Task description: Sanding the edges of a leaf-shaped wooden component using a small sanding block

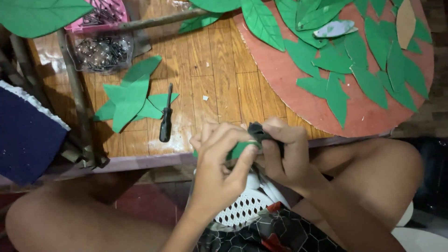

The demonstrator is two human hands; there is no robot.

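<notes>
Both hands, left hand and right hand, are pinching one green foam leaf with closed fingers; many cut leaves are already lying on the round red board.

On the wooden counter we see a black-handled screwdriver lying just beside a small pile of green leaf cut-outs. Toward the far left corner sits a clear bag of dark nails, with a pink basket behind it. At the right we find a round reddish board covered with overlapping green leaves. A dark blue cloth lies at the left edge, and a white plastic stool shows below.
</notes>
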